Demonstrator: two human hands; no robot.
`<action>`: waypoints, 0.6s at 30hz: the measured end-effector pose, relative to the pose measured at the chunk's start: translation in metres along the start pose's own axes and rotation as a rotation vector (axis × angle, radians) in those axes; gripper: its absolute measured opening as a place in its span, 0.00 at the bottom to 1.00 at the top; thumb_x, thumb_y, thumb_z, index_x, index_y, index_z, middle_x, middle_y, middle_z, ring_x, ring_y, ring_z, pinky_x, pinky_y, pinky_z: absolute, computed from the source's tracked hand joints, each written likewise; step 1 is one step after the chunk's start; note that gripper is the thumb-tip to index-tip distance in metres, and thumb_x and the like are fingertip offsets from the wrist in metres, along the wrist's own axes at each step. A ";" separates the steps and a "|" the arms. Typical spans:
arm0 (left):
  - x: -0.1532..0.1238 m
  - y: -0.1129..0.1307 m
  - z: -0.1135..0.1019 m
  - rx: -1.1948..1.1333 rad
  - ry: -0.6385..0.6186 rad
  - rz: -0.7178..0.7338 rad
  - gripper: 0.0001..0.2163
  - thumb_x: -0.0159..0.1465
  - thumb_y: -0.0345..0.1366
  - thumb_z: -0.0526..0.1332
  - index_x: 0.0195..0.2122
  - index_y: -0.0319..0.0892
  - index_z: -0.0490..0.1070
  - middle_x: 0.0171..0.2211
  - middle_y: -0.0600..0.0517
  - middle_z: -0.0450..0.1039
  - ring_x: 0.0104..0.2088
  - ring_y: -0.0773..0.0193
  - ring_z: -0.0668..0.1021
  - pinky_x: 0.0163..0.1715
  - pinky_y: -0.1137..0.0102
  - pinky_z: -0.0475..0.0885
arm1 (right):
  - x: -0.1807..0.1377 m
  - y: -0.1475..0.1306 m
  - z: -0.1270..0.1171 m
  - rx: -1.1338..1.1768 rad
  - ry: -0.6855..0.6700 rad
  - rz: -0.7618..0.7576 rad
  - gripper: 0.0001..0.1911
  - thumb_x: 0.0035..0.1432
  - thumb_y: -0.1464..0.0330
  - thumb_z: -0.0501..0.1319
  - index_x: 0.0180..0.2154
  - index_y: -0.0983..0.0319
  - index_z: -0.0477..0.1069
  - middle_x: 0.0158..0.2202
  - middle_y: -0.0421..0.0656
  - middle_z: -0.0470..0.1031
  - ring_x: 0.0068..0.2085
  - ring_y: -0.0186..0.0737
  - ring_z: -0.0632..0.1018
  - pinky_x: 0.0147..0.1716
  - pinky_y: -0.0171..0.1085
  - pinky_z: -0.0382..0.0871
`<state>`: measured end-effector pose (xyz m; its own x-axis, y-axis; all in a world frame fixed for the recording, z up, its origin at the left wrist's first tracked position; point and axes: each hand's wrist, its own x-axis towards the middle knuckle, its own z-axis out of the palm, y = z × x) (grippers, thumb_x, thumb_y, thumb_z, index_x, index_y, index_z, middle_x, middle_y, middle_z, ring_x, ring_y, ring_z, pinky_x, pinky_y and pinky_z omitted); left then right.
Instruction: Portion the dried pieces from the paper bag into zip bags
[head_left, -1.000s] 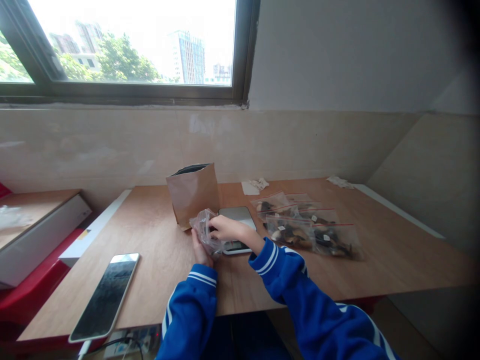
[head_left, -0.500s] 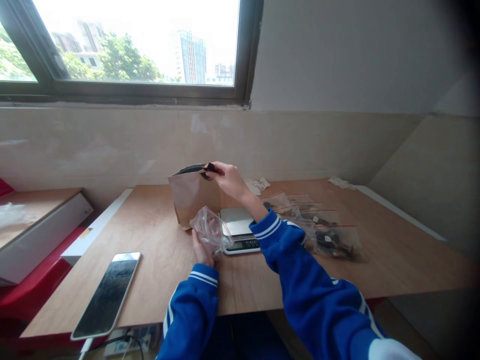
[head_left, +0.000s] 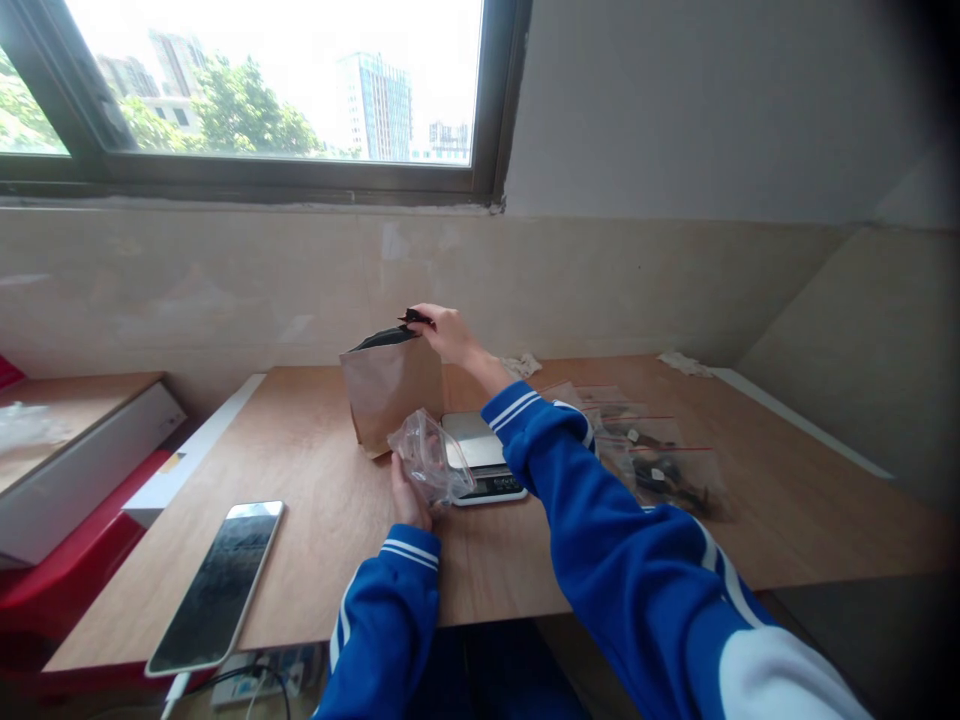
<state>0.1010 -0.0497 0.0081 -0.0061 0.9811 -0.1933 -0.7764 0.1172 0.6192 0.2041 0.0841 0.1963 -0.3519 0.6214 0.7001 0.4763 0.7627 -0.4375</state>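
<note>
A brown paper bag (head_left: 390,395) with a dark lining stands upright on the wooden table (head_left: 322,500), its mouth open. My right hand (head_left: 446,332) is at the bag's top rim, fingers pinched on a small dark piece (head_left: 415,319) just above the opening. My left hand (head_left: 409,495) rests on the table and holds a small clear plastic bag (head_left: 431,458) upright in front of a white kitchen scale (head_left: 484,455).
Several clear zip bags with red seals and dark contents (head_left: 660,465) lie right of the scale. A phone (head_left: 217,585) with a cable lies at the near left. Crumpled paper (head_left: 521,363) sits by the wall. A lower side table with a white box (head_left: 75,470) stands left.
My right hand left the clear plastic bag, reached to the paper bag's mouth and now lifts a dark piece slightly above the rim. The left hand keeps holding the clear bag.
</note>
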 end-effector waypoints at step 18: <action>-0.006 0.005 0.006 -0.028 -0.009 -0.076 0.30 0.64 0.53 0.46 0.55 0.35 0.69 0.42 0.40 0.76 0.27 0.59 0.77 0.34 0.62 0.73 | -0.013 -0.024 -0.016 0.081 -0.348 0.041 0.12 0.58 0.72 0.57 0.44 0.63 0.71 0.32 0.39 0.73 0.32 0.31 0.71 0.35 0.31 0.62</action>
<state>0.1010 -0.0537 0.0174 0.0589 0.9710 -0.2317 -0.7916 0.1868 0.5818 0.2102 0.0550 0.2073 -0.5937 0.6647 0.4535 0.4348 0.7392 -0.5144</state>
